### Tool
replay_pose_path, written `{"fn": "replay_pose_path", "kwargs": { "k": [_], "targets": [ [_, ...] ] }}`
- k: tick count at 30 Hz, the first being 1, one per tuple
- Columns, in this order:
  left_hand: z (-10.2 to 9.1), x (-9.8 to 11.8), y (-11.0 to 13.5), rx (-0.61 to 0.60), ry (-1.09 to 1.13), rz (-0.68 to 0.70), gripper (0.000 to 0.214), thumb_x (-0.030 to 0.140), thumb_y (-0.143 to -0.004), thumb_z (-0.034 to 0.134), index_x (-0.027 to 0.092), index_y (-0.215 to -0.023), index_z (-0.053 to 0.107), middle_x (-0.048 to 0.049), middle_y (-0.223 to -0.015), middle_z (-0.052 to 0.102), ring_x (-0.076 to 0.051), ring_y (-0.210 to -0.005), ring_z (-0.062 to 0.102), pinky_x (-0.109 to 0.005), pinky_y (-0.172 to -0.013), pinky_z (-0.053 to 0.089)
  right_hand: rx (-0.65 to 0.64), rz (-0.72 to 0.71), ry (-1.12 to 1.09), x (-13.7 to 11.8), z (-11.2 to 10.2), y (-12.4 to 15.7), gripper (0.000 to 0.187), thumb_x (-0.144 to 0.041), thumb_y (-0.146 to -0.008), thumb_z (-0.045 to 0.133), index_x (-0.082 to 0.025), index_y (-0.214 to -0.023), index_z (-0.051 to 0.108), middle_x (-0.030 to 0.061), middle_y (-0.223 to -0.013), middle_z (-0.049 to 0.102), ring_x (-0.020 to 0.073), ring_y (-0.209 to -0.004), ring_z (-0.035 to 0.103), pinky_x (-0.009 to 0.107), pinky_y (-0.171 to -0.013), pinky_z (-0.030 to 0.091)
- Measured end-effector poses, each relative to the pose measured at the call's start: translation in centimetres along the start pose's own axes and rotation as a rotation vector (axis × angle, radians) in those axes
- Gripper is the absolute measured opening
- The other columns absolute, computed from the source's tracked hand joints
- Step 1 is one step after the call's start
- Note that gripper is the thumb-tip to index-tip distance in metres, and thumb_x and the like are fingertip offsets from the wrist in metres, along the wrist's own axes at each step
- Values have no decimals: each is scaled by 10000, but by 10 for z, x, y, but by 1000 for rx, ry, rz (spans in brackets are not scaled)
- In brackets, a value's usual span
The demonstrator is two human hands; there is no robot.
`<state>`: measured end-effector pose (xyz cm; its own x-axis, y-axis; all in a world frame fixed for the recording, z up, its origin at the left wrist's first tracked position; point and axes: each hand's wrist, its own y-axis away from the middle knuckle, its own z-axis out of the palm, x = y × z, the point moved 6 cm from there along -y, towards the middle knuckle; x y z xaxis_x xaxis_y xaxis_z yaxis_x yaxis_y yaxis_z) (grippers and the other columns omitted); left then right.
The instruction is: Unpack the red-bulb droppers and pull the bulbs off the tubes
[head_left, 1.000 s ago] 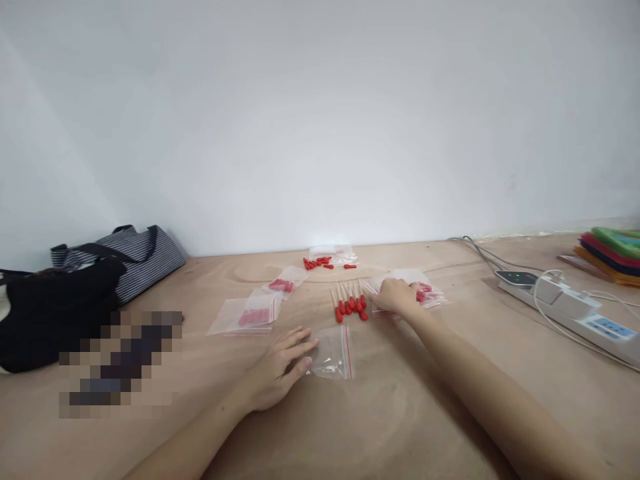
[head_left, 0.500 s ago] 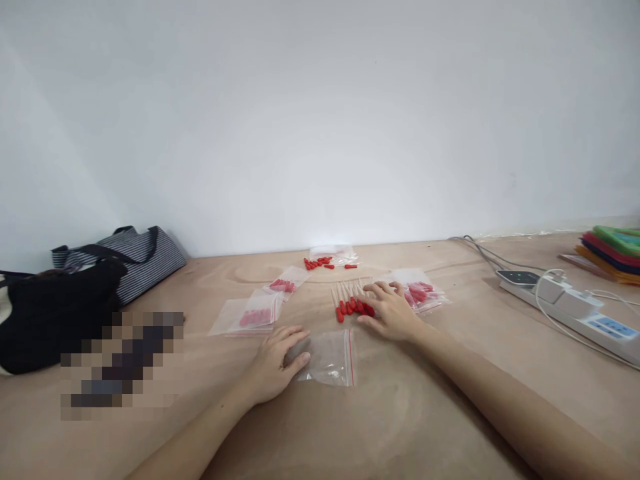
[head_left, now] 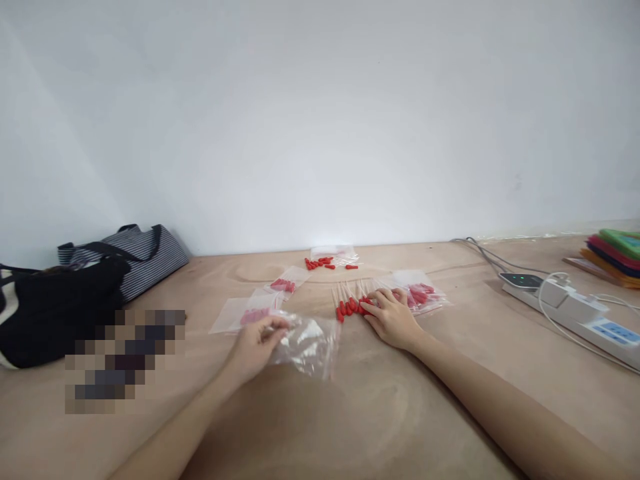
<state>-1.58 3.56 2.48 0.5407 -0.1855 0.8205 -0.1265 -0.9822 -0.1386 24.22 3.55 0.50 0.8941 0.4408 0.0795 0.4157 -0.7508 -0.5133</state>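
My left hand (head_left: pixel 261 340) pinches the edge of a clear zip bag (head_left: pixel 307 343), which is lifted a little off the table and looks flat, with nothing visible inside. My right hand (head_left: pixel 394 317) lies over the right end of a row of thin pale sticks with red bulb-shaped heads (head_left: pixel 351 305). Its fingers are bent round the heads at that end, and they hide part of the row. Just past the right hand is a clear bag with red pieces (head_left: pixel 420 293). Behind my left hand lies another bag of red pieces (head_left: pixel 253 315).
Loose red pieces (head_left: pixel 315 263) lie near the wall beside a clear bag (head_left: pixel 335 253). Another filled bag (head_left: pixel 284 285) is at centre left. Dark and striped bags (head_left: pixel 155 263) stand on the left. A white power strip (head_left: pixel 575 313) with cables and coloured sheets (head_left: pixel 613 257) are on the right.
My left hand has taken hold of the clear zip bag and raised it from the table, moving slightly left. The fingers of my right hand have drawn closer together at the red heads.
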Motion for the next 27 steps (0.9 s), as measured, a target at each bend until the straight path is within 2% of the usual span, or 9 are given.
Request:
{"fn": "replay_pose_path", "kwargs": {
  "k": [4,8,10,13,15,16,19,21,27],
  "targets": [
    [-55,-5,-24,222,-86,-62,427,439,-502,654,173,-825,573,57,-541,540,-96,-433,460,-195,-438,346,15,51,-21,2,2,1,255,-332,-852,405,-252,-1002,594,76,-1010,553,221,-960,422,402,-805,218],
    [-85,-38,-54,176,-192,-122,590,438,-447,685,141,-936,540,53,-522,519,-127,-463,491,-228,-465,394,8,64,-34,2,4,1,255,-325,-842,419,-244,-1015,588,78,-1005,553,217,-947,427,399,-807,219],
    [-91,-46,-64,192,-331,-1,530,451,-458,681,140,-875,581,-8,-649,571,-176,-599,556,-273,-545,443,7,69,-35,2,4,1,254,-322,-839,423,-243,-1020,582,78,-1016,550,219,-954,427,400,-809,219],
    [-97,-46,-62,341,-495,183,384,441,-527,659,168,-795,621,-84,-951,558,-268,-944,514,-375,-789,417,9,78,-35,2,2,1,260,-350,-840,421,-235,-1008,583,78,-1012,549,221,-951,433,405,-820,219],
    [-91,-38,-51,367,-584,341,273,439,-646,589,195,-763,627,-75,-985,547,-258,-985,483,-399,-849,370,9,80,-36,2,1,1,271,-372,-841,416,-230,-996,586,81,-1007,549,223,-948,436,409,-827,218],
    [-83,-32,-44,318,-640,453,244,432,-704,543,207,-741,630,-63,-943,562,-233,-935,503,-385,-833,377,6,81,-37,2,1,1,275,-377,-841,412,-228,-992,587,82,-1005,549,224,-948,436,409,-828,219],
    [-51,-24,-21,22,-794,729,256,411,-794,464,244,-722,645,-36,-783,596,-173,-764,537,-314,-728,407,1,82,-39,1,1,1,278,-377,-842,408,-225,-992,587,87,-1006,548,229,-954,430,410,-827,221],
    [-37,-25,-12,-83,-859,767,269,407,-820,433,258,-768,651,-41,-771,610,-176,-769,544,-305,-710,403,5,79,-43,1,1,1,280,-376,-840,410,-224,-995,587,90,-1012,545,231,-958,425,410,-827,221],
    [-20,-24,-19,-98,-976,743,358,323,-884,316,220,-799,648,-81,-887,629,-210,-859,544,-333,-712,386,4,84,-64,2,2,2,286,-382,-838,411,-220,-991,591,86,-1012,542,226,-952,425,413,-834,215]
  ]
}}
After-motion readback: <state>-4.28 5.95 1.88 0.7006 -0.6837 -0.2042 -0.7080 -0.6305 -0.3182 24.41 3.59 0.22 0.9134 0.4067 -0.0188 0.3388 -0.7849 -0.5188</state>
